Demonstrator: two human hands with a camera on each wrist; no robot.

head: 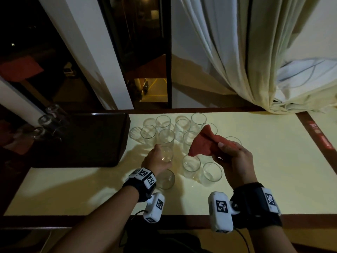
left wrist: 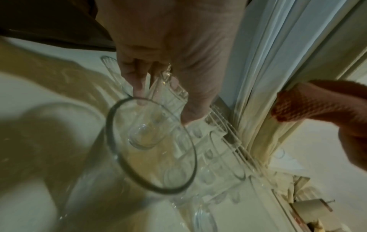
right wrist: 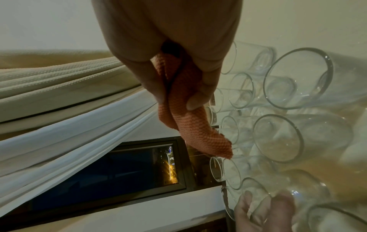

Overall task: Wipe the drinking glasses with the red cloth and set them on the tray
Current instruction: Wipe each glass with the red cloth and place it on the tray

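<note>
My left hand (head: 161,154) grips a clear drinking glass (head: 167,155) on the cream table; in the left wrist view the fingers (left wrist: 139,87) and thumb curl round that glass (left wrist: 151,158). My right hand (head: 218,152) is raised above the glasses and pinches the bunched red cloth (head: 205,143), whose loose end hangs from the hand in the right wrist view (right wrist: 198,130). The cloth and the held glass are apart. Several more empty glasses (head: 182,127) stand clustered behind and beside both hands. The dark brown tray (head: 82,141) lies left of the cluster.
Another glass (head: 166,179) stands right under my left wrist, and two (head: 191,166) stand under the right hand. Several glasses (head: 43,123) show dimly at the tray's left end. A dark window and a pale curtain (head: 246,61) back the table.
</note>
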